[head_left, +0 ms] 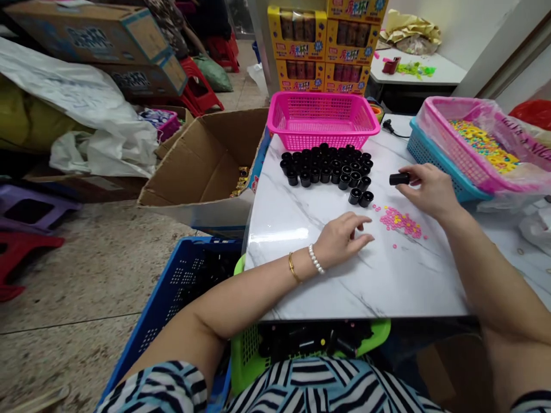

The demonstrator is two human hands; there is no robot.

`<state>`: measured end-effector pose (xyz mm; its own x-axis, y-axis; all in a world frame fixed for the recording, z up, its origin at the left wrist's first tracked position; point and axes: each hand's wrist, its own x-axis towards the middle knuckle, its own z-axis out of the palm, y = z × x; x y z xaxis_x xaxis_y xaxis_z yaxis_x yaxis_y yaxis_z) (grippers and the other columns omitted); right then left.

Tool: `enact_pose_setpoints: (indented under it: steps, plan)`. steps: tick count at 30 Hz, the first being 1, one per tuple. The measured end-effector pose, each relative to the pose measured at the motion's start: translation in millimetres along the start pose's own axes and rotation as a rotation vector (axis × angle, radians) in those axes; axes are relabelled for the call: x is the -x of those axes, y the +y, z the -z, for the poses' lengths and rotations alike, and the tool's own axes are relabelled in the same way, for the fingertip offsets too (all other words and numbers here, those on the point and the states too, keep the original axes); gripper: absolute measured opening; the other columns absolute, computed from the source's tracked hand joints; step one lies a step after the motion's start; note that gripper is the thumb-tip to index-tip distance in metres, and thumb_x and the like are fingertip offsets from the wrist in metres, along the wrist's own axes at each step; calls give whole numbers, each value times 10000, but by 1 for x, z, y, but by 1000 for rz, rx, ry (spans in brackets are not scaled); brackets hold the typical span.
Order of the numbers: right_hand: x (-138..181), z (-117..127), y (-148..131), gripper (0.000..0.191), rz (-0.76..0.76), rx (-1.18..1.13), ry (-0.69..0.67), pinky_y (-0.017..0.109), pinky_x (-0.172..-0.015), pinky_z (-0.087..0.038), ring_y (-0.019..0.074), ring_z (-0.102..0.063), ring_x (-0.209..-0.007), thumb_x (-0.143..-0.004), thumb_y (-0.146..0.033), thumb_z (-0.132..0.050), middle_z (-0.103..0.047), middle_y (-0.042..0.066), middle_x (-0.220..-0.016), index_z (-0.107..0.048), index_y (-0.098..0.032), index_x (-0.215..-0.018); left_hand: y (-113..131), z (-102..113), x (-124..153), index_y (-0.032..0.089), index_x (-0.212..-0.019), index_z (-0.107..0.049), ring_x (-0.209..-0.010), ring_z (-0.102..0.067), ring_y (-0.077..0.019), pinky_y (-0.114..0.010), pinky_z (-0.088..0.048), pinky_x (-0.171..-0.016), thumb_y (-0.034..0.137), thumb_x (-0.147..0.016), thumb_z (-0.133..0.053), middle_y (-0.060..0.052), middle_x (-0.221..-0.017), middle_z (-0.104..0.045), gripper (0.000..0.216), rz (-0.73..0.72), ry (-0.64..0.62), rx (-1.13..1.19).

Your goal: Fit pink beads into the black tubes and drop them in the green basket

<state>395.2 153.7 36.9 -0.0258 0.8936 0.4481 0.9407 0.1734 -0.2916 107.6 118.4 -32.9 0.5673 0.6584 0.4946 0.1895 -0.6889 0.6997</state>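
My right hand pinches a small black cylinder, tipped on its side, above the marble-patterned table. A loose pile of tiny pink and yellow beads lies below it on the tabletop. Left of that pile, my left hand rests near the surface with thumb and fingers apart, nothing between them. Toward the back, several black cups stand grouped close together, two of them at the front edge of the group.
A pink basket sits behind the cups. At right, another pink basket of yellow pieces rests in a blue one. An open cardboard box and a blue crate flank the table's left; a green basket is under its front edge.
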Motion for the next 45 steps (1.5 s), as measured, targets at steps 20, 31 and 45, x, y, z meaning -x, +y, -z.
enact_pose_setpoints:
  steps: [20, 31, 45]
  plan:
    - [155, -14, -25, 153, -60, -95, -22, 390, -723, -562, 213, -669, -724, -916, -377, -725, -745, 42, -860, -784, -238, -945, 39, 4, 22, 156, -1254, -683, -1222, -638, -294, -469, -465, -1149, 315, -815, -873, -119, -1245, -747, 504, 220, -344, -227]
    - [162, -10, -53, 230, -244, -293, -34, 385, -716, -556, 222, -691, -714, -953, -447, -716, -771, 35, -798, -808, -242, -905, 33, -7, 15, 151, -1433, -575, -1179, -641, -267, -433, -471, -1126, 375, -808, -915, -103, -1247, -745, 746, 238, -245, -139]
    - [141, -2, -111, 170, -304, -479, -103, 429, -737, -595, 248, -721, -767, -880, -465, -833, -800, 33, -849, -846, -295, -870, 29, -4, 15, 178, -1114, -797, -1070, -621, -274, -432, -496, -1048, 385, -886, -823, -104, -1087, -734, 309, 216, -295, -171]
